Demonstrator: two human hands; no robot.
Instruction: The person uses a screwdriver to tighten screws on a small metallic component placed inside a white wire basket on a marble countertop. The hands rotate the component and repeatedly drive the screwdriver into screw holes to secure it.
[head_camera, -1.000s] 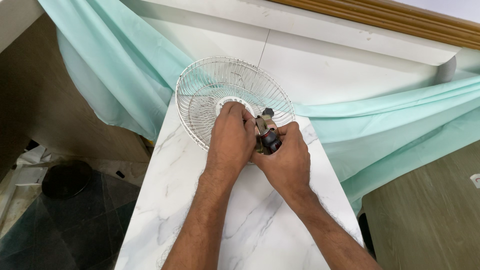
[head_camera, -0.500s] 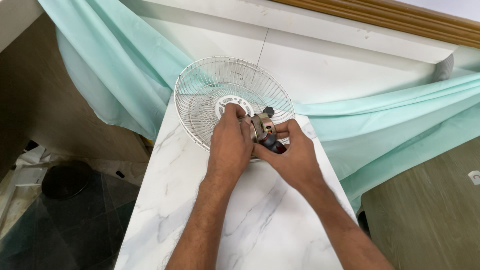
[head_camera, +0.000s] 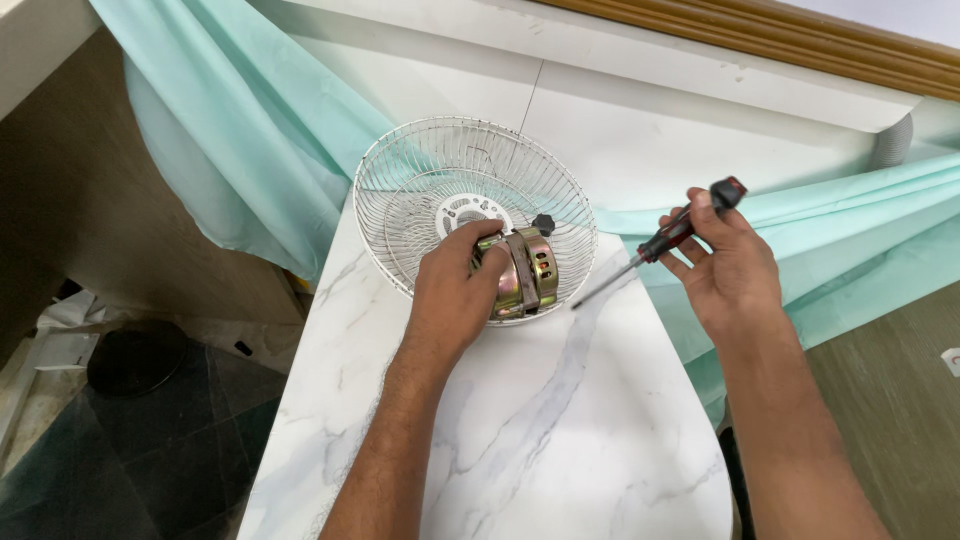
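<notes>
The left hand (head_camera: 455, 290) is clenched around a small brass-coloured metal fan motor (head_camera: 522, 272), holding it inside a round white wire fan guard (head_camera: 440, 175). The guard lies dish-up at the far end of a white marble-patterned bench (head_camera: 560, 420), its far rim overhanging the edge. The fingers cover the near side of the motor, so its seat against the guard's white centre plate (head_camera: 462, 212) cannot be made out. A small black knob (head_camera: 543, 222) shows just behind the motor.

The right hand (head_camera: 725, 265) grips a screwdriver with a black and red handle (head_camera: 690, 222), held well apart from the motor; the steel tip points down-left, near the guard's rim. Pale green cloth (head_camera: 250, 130) drapes behind and to both sides of the bench. Both forearms are cut off by the lower edge.
</notes>
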